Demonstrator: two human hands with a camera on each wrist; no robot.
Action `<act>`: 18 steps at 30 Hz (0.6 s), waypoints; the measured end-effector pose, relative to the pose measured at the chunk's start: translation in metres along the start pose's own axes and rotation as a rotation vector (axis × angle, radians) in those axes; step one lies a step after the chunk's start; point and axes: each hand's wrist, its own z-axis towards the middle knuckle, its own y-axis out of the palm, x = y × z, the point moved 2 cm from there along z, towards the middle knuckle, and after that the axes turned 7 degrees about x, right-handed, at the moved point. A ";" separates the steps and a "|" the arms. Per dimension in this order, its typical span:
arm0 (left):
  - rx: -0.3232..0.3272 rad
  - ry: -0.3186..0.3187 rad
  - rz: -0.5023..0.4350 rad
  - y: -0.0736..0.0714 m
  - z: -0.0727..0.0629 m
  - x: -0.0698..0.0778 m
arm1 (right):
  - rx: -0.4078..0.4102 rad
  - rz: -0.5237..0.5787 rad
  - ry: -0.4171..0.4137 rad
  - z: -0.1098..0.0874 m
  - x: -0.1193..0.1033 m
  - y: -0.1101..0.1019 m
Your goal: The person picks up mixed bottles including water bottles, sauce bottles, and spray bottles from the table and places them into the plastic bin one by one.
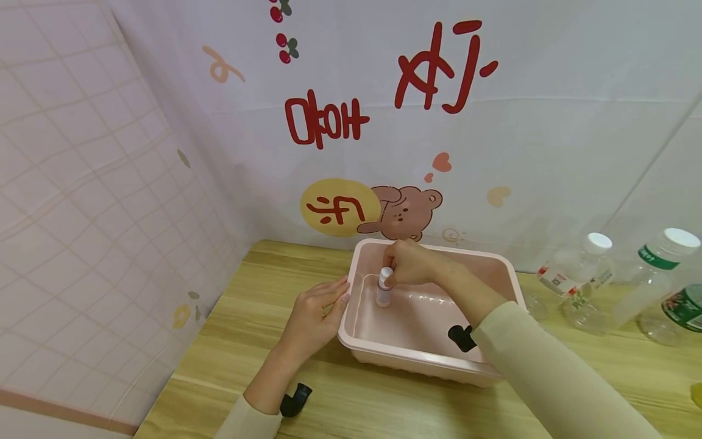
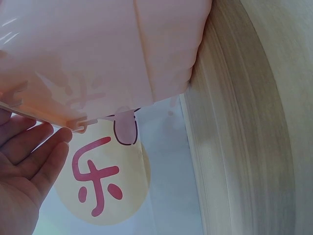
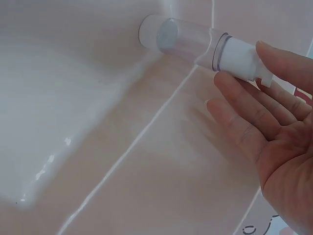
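Note:
A small clear pump bottle (image 1: 383,295) with a white top stands upright inside a pink plastic basin (image 1: 422,358), near its left end. My right hand (image 1: 412,262) reaches in over the basin and pinches the bottle's white top between thumb and fingers. In the right wrist view the bottle (image 3: 193,44) has its base against the basin's floor. Outside the basin's left side, my left hand (image 1: 314,314) touches the rim with fairly straight fingers. The left wrist view shows those fingertips (image 2: 61,134) against the rim's underside.
Several clear plastic bottles (image 1: 589,286) with labels and white caps stand on the wooden table (image 1: 219,366), right of the basin. Behind the basin hangs a white printed cloth (image 1: 521,152). A gridded wall covering (image 1: 99,183) rises at left.

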 end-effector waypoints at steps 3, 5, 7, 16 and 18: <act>0.000 0.003 0.006 0.001 0.000 0.000 | 0.003 0.004 0.003 -0.001 0.000 -0.004; 0.000 0.005 0.009 0.001 0.001 0.001 | 0.009 0.011 0.008 -0.002 0.000 -0.008; -0.001 0.004 0.011 0.001 0.001 0.001 | 0.013 0.011 0.018 -0.002 -0.002 -0.014; -0.002 0.001 0.002 0.001 0.000 0.000 | 0.028 0.018 -0.014 -0.011 -0.014 -0.038; -0.002 -0.004 0.000 0.001 -0.001 0.001 | 0.031 0.028 -0.023 -0.013 -0.016 -0.042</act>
